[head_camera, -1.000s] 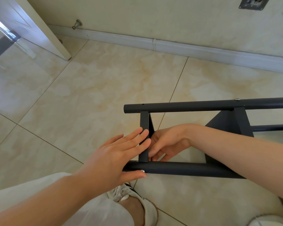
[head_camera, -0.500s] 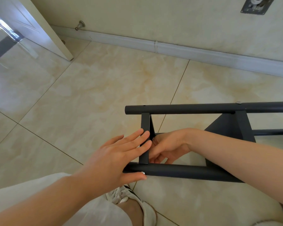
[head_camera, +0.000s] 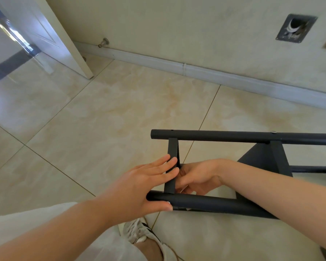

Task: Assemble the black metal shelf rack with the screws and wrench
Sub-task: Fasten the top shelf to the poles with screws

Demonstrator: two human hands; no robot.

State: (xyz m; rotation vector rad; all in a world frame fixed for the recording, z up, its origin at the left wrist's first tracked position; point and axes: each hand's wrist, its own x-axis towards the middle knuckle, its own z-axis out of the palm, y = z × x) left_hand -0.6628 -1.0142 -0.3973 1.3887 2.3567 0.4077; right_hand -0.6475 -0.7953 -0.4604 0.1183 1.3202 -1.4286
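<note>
The black metal rack lies on its side on the tiled floor, with a near tube and a far tube. A flat end panel spans between them at the left end, and a second shelf panel sits farther right. My left hand presses straight fingers against the end panel, thumb along the near tube. My right hand reaches inside the frame behind that panel, fingers curled round a small pale metal piece near the lower joint; what it is stays mostly hidden. A screw head shows on the far tube.
A white door stands open at the upper left, with a door stopper on the baseboard. A metal wall plate is on the wall. My shoe and trouser leg lie under the left arm.
The view has tilted up a little, so the rack sits lower in the frame. Both hands stay at the end panel; my right fingers have shifted slightly.
</note>
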